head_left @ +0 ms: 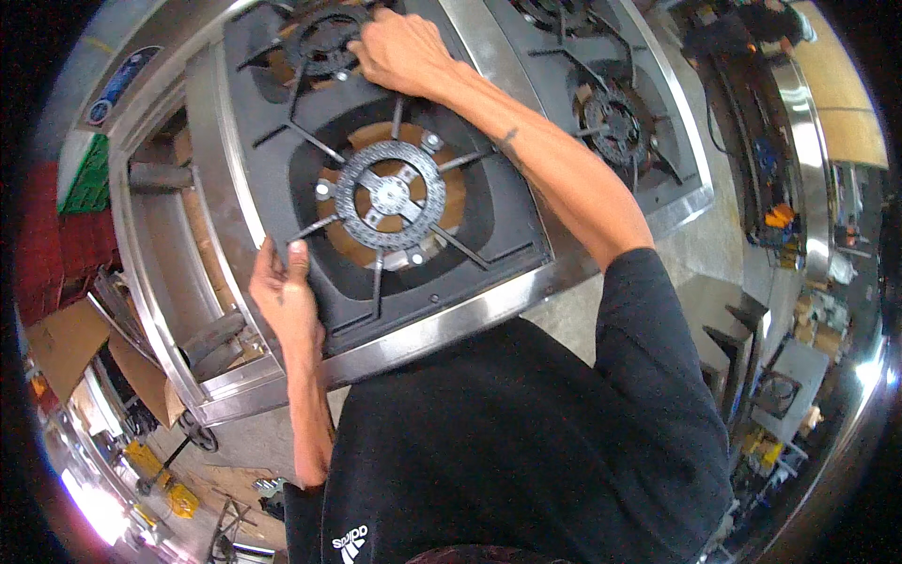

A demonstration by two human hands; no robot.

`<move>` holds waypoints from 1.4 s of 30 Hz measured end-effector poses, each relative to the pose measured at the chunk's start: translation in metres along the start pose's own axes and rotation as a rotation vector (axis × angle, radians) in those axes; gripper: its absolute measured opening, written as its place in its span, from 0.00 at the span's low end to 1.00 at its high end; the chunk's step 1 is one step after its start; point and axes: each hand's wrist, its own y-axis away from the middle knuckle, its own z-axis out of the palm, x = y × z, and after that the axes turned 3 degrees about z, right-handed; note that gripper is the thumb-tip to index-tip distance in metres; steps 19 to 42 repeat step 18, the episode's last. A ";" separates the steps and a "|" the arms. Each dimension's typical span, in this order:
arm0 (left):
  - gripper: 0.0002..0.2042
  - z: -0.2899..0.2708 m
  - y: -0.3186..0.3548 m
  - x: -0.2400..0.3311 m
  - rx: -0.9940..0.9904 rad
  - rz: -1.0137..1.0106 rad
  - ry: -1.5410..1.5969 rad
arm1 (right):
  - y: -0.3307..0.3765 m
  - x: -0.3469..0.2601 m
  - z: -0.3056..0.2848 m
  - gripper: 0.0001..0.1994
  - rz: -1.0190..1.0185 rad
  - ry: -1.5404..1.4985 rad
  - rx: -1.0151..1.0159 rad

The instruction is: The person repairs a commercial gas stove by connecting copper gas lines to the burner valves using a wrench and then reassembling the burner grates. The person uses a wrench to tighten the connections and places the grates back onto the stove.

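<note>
A stainless steel stove (442, 324) stands in front of me, with a black burner grate (343, 299) over its middle section. Inside the grate's opening sits a round ring burner (391, 195), ringed by radiating support bars. My left hand (285, 296) is at the grate's left edge, thumb on top and fingers over the side. Farther back, my right hand (402, 54) reaches across to the rear burner (329, 42), with its fingers curled beside it. What those fingers hold, if anything, is hidden.
On the left is an uncovered stove bay (174, 235) with metal tubes inside. Another grate with burners (611, 122) covers the right section. Cardboard (66, 329) and a green crate-like piece (86, 177) lie at the left. A metal-edged bench (799, 122) stands at the right.
</note>
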 end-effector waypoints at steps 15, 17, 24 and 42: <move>0.23 0.010 0.008 -0.008 0.001 0.072 0.017 | 0.005 -0.014 -0.004 0.20 0.063 0.005 -0.067; 0.24 0.008 0.006 -0.012 0.009 0.095 -0.022 | 0.003 -0.015 -0.006 0.19 0.055 0.009 -0.086; 0.25 0.008 0.006 -0.016 0.030 0.118 -0.112 | 0.002 -0.016 -0.006 0.19 0.058 0.021 -0.101; 0.25 0.008 0.006 -0.016 0.030 0.118 -0.112 | 0.002 -0.016 -0.006 0.19 0.058 0.021 -0.101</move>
